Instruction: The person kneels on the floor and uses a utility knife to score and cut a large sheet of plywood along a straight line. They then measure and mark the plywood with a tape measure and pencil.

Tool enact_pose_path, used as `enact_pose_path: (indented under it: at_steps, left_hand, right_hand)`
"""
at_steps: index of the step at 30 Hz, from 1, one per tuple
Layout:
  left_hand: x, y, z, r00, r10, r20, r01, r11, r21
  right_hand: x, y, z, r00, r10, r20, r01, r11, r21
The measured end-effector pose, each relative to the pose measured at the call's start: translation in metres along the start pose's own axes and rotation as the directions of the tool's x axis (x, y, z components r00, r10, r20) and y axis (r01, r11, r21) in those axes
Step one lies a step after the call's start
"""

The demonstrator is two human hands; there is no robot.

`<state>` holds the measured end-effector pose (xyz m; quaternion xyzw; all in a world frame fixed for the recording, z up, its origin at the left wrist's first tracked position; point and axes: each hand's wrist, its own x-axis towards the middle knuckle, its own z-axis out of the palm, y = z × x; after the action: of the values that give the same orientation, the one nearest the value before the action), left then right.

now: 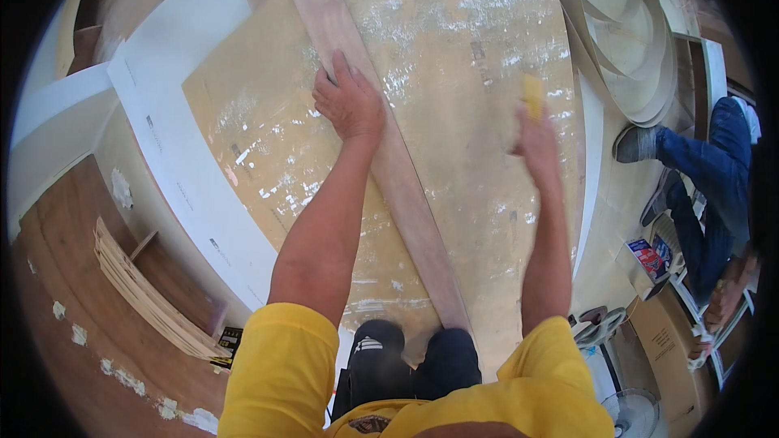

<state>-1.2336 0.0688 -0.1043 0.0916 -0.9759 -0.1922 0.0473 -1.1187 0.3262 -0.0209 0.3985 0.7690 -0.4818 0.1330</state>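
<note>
Tan sheet [479, 219] is spreading beneath my fingers [339, 66], reaching beyond them ahead and back toward my knees [453, 361]. I cannot tell whether anything is fixing it down; if nothing is, a hard sideways push could be sliding it out of place.

A co-worker [706, 154] in jeans is staying well apart, off to the right of my right fingers. Nearer, ahead and to the right of those same fingers, coiled thin bands [667, 73] are standing loosely; a wide swing could be knocking them.

Under my left palm, a long wooden strip [403, 195] is lying across the sheet, running from beyond my fingertips down to my knees. My left hand [350, 105] is pressing on it, fingers partly bent near its left edge; whether they are gripping that edge I cannot tell. Being held at only one spot by that hand, the strip could be pivoting if I am leaning unevenly.

My right hand [537, 146], showing blurred, is clutching a small yellow tool [532, 97] to the right of the strip. Haste could be making it slip or stray. Around my fingers, white flecks [395, 103] are dotting the sheet; if loose, they could be weakening the strip's hold.
</note>
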Motion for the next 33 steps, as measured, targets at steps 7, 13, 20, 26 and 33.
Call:
enact_pose_path:
  at_steps: [7, 13, 20, 26, 33]
  left_hand:
    - [0.000, 0.001, -0.003, 0.999, -0.015, 0.051, 0.015, 1.000, 0.010]
    - [0.001, 0.002, -0.004, 0.998, -0.007, 0.058, 0.009, 1.000, -0.025]
    - [0.001, 0.001, -0.006, 0.999, 0.026, 0.042, -0.025, 0.999, -0.030]
    - [-0.001, 0.001, -0.005, 0.999, 0.026, 0.041, -0.025, 0.999, -0.035]
    - [0.000, 0.002, -0.008, 0.999, 0.020, 0.048, -0.018, 0.999, -0.033]
  right_hand:
    - [0.087, -0.155, 0.192, 0.828, -0.544, 0.134, 0.561, 0.799, -0.218]
    - [0.116, -0.202, 0.225, 0.890, -0.416, 0.185, 0.452, 0.852, -0.262]
    - [0.118, -0.198, 0.221, 0.889, -0.426, 0.168, 0.453, 0.873, -0.180]
    - [0.120, -0.202, 0.221, 0.860, -0.461, 0.219, 0.507, 0.819, -0.267]
    - [0.120, -0.211, 0.229, 0.900, -0.374, 0.225, 0.434, 0.819, -0.375]
